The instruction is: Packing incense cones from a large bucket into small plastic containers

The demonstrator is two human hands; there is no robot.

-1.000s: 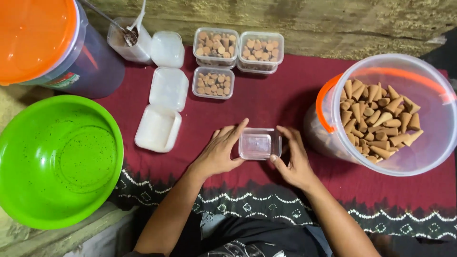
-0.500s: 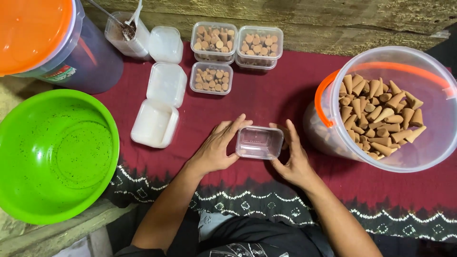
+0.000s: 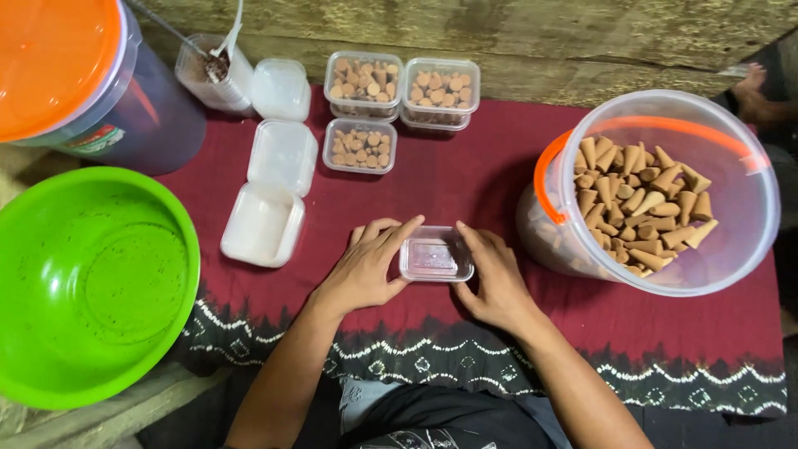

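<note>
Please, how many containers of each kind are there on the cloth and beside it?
Small clear boxes filled with cones: 3
Small clear empty box, held by left hand and right hand: 1
White boxes: 3
Clear bucket of cones: 1
Bucket with orange lid: 1
Green bowl: 1
Cup with spoon: 1
Total: 11

A dark red cloth with a black patterned border along my edge covers the floor in front of me. On it, near the middle, sits a small clear box. At the right edge stands a clear bucket of brown cones. Three filled boxes sit at the far edge, empty white boxes left of them. A green bowl sits off the left edge.
</note>
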